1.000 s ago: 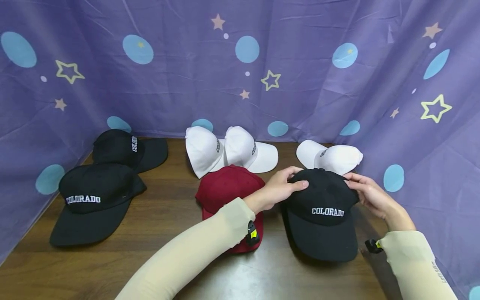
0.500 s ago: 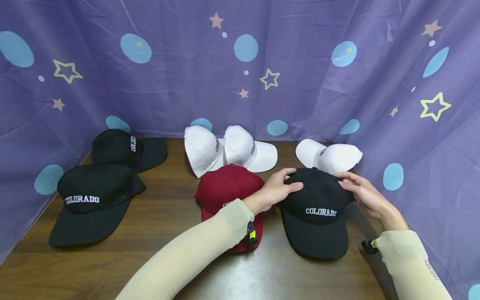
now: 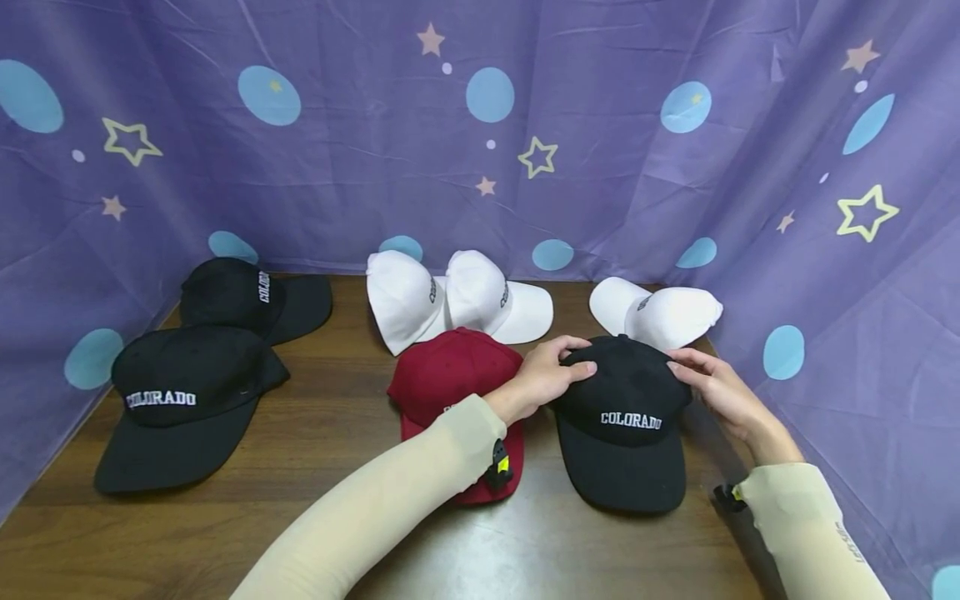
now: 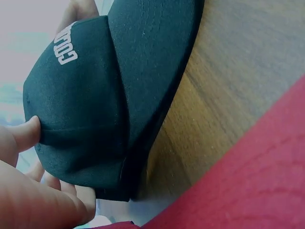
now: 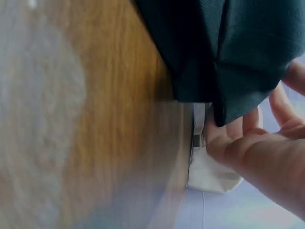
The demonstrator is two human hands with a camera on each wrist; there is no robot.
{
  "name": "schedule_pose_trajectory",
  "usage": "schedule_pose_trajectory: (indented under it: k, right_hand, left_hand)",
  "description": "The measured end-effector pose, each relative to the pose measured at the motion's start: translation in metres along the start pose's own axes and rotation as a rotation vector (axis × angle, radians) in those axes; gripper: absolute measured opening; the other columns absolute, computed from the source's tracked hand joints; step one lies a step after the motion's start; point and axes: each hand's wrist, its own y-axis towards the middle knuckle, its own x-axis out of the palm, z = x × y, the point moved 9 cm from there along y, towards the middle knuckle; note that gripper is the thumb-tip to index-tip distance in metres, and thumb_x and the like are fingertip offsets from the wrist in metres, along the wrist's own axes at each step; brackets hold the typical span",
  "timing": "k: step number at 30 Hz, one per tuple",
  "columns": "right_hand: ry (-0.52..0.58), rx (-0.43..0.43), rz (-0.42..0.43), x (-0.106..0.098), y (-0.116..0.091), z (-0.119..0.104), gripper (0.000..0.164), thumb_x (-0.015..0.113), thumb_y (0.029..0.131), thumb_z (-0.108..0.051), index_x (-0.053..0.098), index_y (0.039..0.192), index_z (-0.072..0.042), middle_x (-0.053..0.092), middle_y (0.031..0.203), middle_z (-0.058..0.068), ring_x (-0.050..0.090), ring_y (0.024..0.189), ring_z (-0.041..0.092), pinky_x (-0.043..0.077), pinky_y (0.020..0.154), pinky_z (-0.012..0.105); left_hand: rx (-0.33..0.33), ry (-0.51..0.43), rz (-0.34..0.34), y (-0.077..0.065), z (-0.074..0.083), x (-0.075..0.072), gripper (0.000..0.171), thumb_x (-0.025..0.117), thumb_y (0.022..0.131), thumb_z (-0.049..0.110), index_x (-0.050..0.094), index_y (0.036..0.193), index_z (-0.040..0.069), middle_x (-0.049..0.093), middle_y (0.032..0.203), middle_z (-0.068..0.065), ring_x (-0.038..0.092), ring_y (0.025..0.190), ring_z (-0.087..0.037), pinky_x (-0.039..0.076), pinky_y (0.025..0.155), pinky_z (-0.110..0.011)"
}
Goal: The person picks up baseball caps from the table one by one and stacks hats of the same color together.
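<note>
The near right cap point(image 3: 618, 392) in front of you is black, with COLORADO in white across its front. Your sleeves point(image 3: 375, 508) are pale cream, and your wrist devices point(image 3: 496, 479) are black with yellow patches. You have a deep red cap point(image 3: 453, 371) in the middle. On your left, the near left cap point(image 3: 176, 446) and far left cap point(image 3: 225, 300) are black, lettered in white. Your far middle caps point(image 3: 474, 287) and far right cap point(image 3: 675, 318) are white with dark lettering. Your table point(image 3: 330, 433) is brown wood grain; the purple curtain point(image 3: 390, 158) carries light-blue ovals, yellow star outlines, solid peach stars and pale dots.
</note>
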Motion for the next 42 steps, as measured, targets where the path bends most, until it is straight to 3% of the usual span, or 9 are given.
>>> schedule_pose_trajectory:
  k: [5,10,15,20,24,30,36,39,42]
  right_hand:
    - [0.021,0.022,0.064,0.002,0.003,0.005,0.030,0.056,0.098,-0.032,0.058,0.120,-0.012,0.056,0.088,-0.013,0.048,0.069,0.008,0.041,0.065,0.026]
    - [0.019,0.003,0.093,0.008,0.004,0.006,0.028,0.052,0.100,-0.029,0.059,0.119,-0.010,0.062,0.098,-0.014,0.055,0.090,0.004,0.044,0.074,0.019]
    - [0.005,-0.017,0.119,0.011,0.006,0.007,0.028,0.050,0.101,-0.025,0.057,0.120,-0.005,0.062,0.099,-0.012,0.056,0.090,0.005,0.047,0.074,0.019]
    - [-0.002,-0.038,0.128,0.011,0.007,0.007,0.025,0.047,0.102,-0.016,0.057,0.121,-0.002,0.062,0.100,-0.008,0.057,0.089,0.007,0.048,0.072,0.020]
    - [-0.031,-0.038,0.123,0.011,0.006,0.006,0.026,0.047,0.102,-0.018,0.055,0.121,-0.002,0.060,0.102,-0.005,0.056,0.091,0.009,0.046,0.074,0.020]
    - [-0.108,-0.051,0.103,0.007,0.003,0.000,0.027,0.045,0.103,-0.016,0.052,0.123,0.000,0.058,0.109,0.003,0.053,0.098,0.012,0.042,0.080,0.019]
    - [-0.152,-0.096,0.073,0.004,-0.007,-0.028,0.031,0.037,0.103,-0.006,0.048,0.131,0.001,0.051,0.125,0.016,0.050,0.111,0.019,0.042,0.087,0.017]
    - [-0.220,-0.143,0.090,0.003,-0.014,-0.054,0.032,0.038,0.103,-0.009,0.048,0.133,-0.002,0.049,0.130,0.019,0.046,0.118,0.025,0.039,0.089,0.014]
    - [-0.266,-0.183,0.122,0.002,-0.019,-0.079,0.031,0.042,0.103,-0.013,0.051,0.133,-0.009,0.053,0.128,0.014,0.046,0.119,0.024,0.036,0.088,0.012]
  left_hand:
    - [0.015,-0.005,0.016,-0.001,0.001,-0.001,0.033,0.069,0.089,0.029,0.061,0.121,0.025,0.050,0.109,0.001,0.046,0.102,-0.016,0.044,0.085,-0.034]
    - [0.018,-0.001,0.027,0.001,-0.002,0.000,0.033,0.069,0.089,0.028,0.061,0.120,0.024,0.047,0.106,-0.001,0.045,0.100,-0.017,0.043,0.082,-0.032]
    - [0.026,0.009,0.044,0.002,-0.003,0.000,0.033,0.070,0.088,0.028,0.060,0.119,0.022,0.047,0.106,-0.001,0.045,0.102,-0.018,0.042,0.082,-0.032]
    - [0.052,0.097,0.060,0.001,0.001,0.001,0.033,0.068,0.090,0.030,0.058,0.120,0.022,0.047,0.112,-0.005,0.043,0.102,-0.017,0.043,0.082,-0.033]
    - [0.071,0.171,0.060,0.000,0.005,0.001,0.034,0.066,0.091,0.032,0.056,0.122,0.022,0.047,0.116,-0.007,0.042,0.103,-0.017,0.043,0.083,-0.034]
    - [0.149,0.290,0.051,-0.002,0.017,0.003,0.039,0.062,0.093,0.031,0.052,0.128,0.018,0.046,0.119,-0.008,0.038,0.107,-0.020,0.038,0.089,-0.036]
    - [0.261,0.373,0.025,-0.011,0.040,-0.002,0.043,0.061,0.094,0.026,0.046,0.133,0.015,0.046,0.119,-0.005,0.038,0.109,-0.017,0.037,0.093,-0.034]
    - [0.327,0.401,-0.009,-0.020,0.057,-0.015,0.042,0.061,0.094,0.023,0.046,0.133,0.015,0.048,0.116,-0.002,0.042,0.108,-0.013,0.037,0.093,-0.032]
    - [0.389,0.408,-0.037,-0.030,0.074,-0.036,0.041,0.063,0.093,0.020,0.048,0.131,0.015,0.051,0.113,-0.001,0.045,0.106,-0.012,0.039,0.091,-0.030]
